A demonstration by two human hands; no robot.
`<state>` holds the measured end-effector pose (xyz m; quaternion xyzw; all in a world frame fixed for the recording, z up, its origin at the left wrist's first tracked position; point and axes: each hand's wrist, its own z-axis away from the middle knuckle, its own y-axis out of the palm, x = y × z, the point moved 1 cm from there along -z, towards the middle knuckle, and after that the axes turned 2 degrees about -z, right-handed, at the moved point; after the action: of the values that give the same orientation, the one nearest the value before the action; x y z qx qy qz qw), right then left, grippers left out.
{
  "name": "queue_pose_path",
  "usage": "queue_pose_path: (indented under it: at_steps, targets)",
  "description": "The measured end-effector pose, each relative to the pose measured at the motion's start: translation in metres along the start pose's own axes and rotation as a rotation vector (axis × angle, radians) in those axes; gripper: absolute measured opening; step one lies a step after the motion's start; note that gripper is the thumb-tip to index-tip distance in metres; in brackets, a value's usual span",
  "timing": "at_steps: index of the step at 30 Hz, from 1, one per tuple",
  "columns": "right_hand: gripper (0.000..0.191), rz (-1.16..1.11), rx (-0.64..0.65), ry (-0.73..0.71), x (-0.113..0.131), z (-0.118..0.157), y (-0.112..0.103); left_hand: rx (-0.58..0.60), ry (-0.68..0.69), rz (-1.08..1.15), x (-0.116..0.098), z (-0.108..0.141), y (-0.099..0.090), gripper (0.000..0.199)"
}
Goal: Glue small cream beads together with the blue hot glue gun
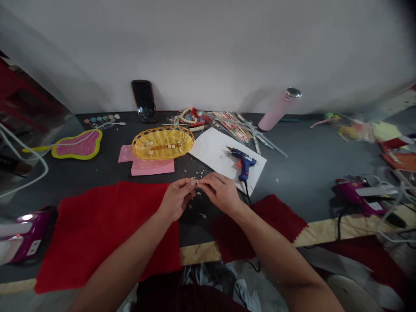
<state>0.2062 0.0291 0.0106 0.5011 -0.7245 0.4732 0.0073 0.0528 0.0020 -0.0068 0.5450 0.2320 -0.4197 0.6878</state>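
Note:
My left hand (177,197) and my right hand (221,190) meet over the dark table, fingertips pinched together. Between them is a tiny pale piece (198,182), too small to make out its kind; both hands seem to grip it. Small pale crumbs or bits (199,193) lie scattered on the table around the fingers. Just beyond stands a yellow woven basket (162,151) with a few small pale pieces inside. A blue hot glue gun (243,164) rests on a white sheet (211,149), to the right of my right hand.
Red cloth (97,225) covers the left front, and a darker red cloth (276,216) hangs over the front edge. Pink paper (152,167) lies under the basket. A phone (144,102) and a pink bottle (276,110) lean at the wall. Sticks (234,125) are heaped behind.

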Motion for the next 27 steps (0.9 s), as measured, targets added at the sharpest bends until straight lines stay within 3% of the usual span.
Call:
queue_pose_path:
  at_steps: [9,15,20,27]
  targets:
    - [0.006,-0.026,-0.012,0.011,-0.0013,-0.0002,-0.0003,-0.013,-0.009,-0.033,-0.0030,0.0036,0.0022,0.014]
    - [0.014,-0.283,-0.004,0.126,-0.0022,-0.0019,-0.0036,-0.047,0.000,-0.025,-0.0065,0.0027,0.0008,0.017]
    - [0.024,-0.449,0.067,0.134,0.0023,-0.0034,-0.0060,-0.005,-0.011,-0.063,-0.0082,0.0037,0.0007,0.021]
    - [0.015,-0.529,0.092,0.141,0.0005,-0.0033,-0.0038,0.035,-0.001,-0.160,-0.0072,0.0059,0.0003,0.019]
